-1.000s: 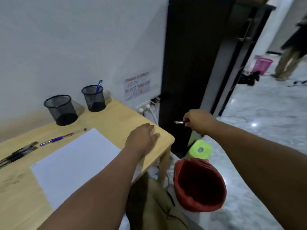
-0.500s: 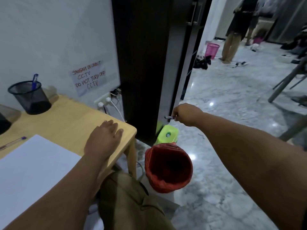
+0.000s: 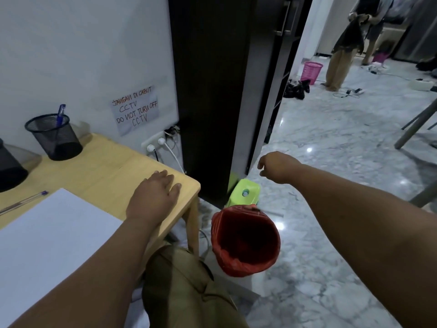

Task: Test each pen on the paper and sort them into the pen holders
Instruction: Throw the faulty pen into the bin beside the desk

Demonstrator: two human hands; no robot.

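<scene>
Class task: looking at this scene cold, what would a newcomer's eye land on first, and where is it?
The red-lined bin on the marble floor beside the wooden table, with the right hand stretched out above it. Then the handwritten CCTV notice on the wall, and the mesh pen holder with one blue pen.

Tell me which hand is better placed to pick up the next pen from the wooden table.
Probably the left hand: it rests flat on the light wooden table, near the clear blue-capped pen. The right hand hangs away over the floor, above the red-lined waste bin.

bare forearms [image 3: 354, 221], olive-khaki trousers [image 3: 186, 290]
</scene>
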